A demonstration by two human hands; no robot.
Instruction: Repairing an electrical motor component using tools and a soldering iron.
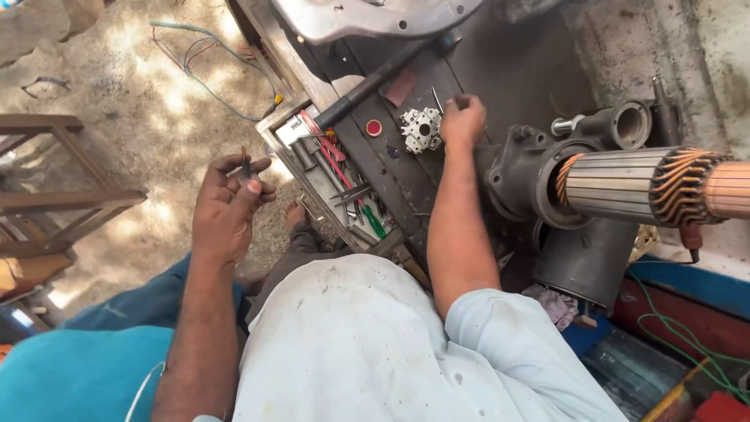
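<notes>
Pinched in your left hand [226, 207]: a thin dark metal pin [246, 166] (fingers closed on it, off the bench's left edge). Your right hand [462, 121] closes on a small part, unidentifiable, beside the white brush-holder plate [421, 129] mid-bench. Keep both grips steady.

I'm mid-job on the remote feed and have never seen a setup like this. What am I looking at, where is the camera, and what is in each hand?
There is no machine arm here: a person works with bare hands, and the one camera sits on their head, looking down.

The left hand is raised over the dirt ground, pinching a small dark rod-like part.

The right hand reaches onto the dark metal workbench, fingertips closed on something too small to tell, beside a silver toothed metal piece and a red round cap.

At right lies a motor armature with copper windings in its dark housing. A tray of hand tools lines the bench edge.
</notes>
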